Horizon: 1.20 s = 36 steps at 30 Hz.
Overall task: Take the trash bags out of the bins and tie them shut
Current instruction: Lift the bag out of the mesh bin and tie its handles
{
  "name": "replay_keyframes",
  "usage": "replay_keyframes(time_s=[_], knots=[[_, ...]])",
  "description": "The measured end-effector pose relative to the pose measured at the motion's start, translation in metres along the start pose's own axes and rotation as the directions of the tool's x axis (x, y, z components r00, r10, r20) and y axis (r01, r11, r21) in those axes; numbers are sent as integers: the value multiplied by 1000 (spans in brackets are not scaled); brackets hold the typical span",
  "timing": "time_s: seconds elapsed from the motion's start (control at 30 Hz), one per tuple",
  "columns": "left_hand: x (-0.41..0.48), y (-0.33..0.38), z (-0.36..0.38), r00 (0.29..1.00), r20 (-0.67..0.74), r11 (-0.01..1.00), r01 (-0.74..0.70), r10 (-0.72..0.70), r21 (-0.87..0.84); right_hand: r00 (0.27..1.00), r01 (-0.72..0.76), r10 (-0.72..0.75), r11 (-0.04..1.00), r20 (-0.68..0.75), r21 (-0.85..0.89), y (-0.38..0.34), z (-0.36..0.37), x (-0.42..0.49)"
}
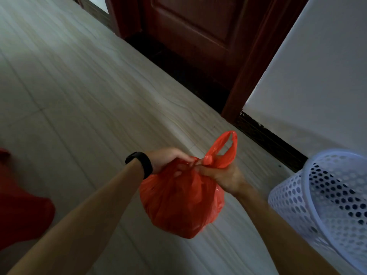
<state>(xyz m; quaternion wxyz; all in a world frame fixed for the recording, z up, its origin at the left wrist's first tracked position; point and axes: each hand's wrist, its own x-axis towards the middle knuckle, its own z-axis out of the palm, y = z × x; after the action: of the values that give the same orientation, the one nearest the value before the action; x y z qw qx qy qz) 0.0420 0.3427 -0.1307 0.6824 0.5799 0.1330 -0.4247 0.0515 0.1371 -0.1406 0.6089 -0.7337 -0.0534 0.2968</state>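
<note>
Pale floor [79, 96] all over, dark red door [198, 36] up top. The white mesh bin [317, 195] is at the right edge, and the red bag [178, 205] is out of it, hanging above the floor just beside it. Both hands are close together at the bag's neck. The left hand [168, 158] is curled round the gathered top and the right hand [224, 176] pinches plastic under the upright handle loop. Black watch [142, 162] on the left wrist.
</note>
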Motion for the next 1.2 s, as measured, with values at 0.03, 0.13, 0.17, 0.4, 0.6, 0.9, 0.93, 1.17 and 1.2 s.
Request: replay_keyframes(time_s=[0.03, 0.13, 0.17, 0.4, 0.6, 0.9, 0.93, 1.17, 1.2], knots=[[-1, 1, 1, 1000, -23, 999, -13, 12, -42, 998, 8, -13, 997, -64, -81, 4, 1, 1], [-2, 4, -1, 998, -63, 997, -28, 24, -72, 973, 64, -114, 969, -201, -238, 14, 5, 1], [-3, 6, -1, 1000, -30, 999, 9, -11, -51, 952, 121, -197, 945, -234, -304, 15, 7, 0], [-3, 20, 5, 986, -12, 966, 162, -163, 201, 853, 22, -137, 974, -503, -226, 20, 21, 9], [6, 15, 8, 989, -122, 982, 108, -89, 156, 947, 90, -21, 975, -322, 203, 16, 10, 2], [9, -6, 45, 798, -504, 943, -250, 330, 221, 923, 114, -2, 956, -385, 270, 13, 25, 1], [11, -11, 51, 758, -534, 926, -332, 374, 178, 913, 116, 2, 957, -408, 264, 11, 31, 0], [19, -25, 60, 631, -658, 796, -601, 411, -78, 884, 23, 91, 971, -458, 238, 8, 55, -4], [18, -24, 60, 645, -648, 784, -610, 405, -116, 882, 24, 102, 965, -460, 261, 7, 55, -3]])
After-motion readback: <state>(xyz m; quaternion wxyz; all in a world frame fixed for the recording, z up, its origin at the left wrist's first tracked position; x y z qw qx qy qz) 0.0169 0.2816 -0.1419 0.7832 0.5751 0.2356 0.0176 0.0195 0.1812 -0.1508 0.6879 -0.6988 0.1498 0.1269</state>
